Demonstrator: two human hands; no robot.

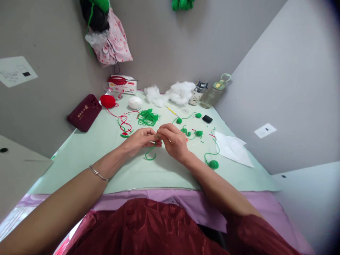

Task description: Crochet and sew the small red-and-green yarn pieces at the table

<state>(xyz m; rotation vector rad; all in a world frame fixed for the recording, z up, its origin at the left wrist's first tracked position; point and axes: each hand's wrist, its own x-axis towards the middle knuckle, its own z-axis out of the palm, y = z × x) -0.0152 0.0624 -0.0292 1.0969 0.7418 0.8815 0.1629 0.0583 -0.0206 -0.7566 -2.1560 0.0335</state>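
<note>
My left hand (145, 138) and my right hand (174, 140) meet over the middle of the table, fingertips pinched close together. Between them runs green yarn (151, 157), its loose tail curling down below the left fingers. Whatever else the fingertips grip is mostly hidden. Just beyond the hands lies a loose tangle of green yarn (148, 117). Left of my left hand rests a small red and green crocheted piece (124, 135) with red yarn attached. Several small green crocheted balls lie to the right, one (198, 133) close to my right hand.
At the back stand white stuffing (180, 92), a pen cup (196, 95) and a water bottle (214, 92). A yellow-handled crochet hook (170, 110) lies before them. Red yarn (108, 101), white yarn (135, 103) and a dark red phone (85, 112) are left; white paper (232, 147) is right.
</note>
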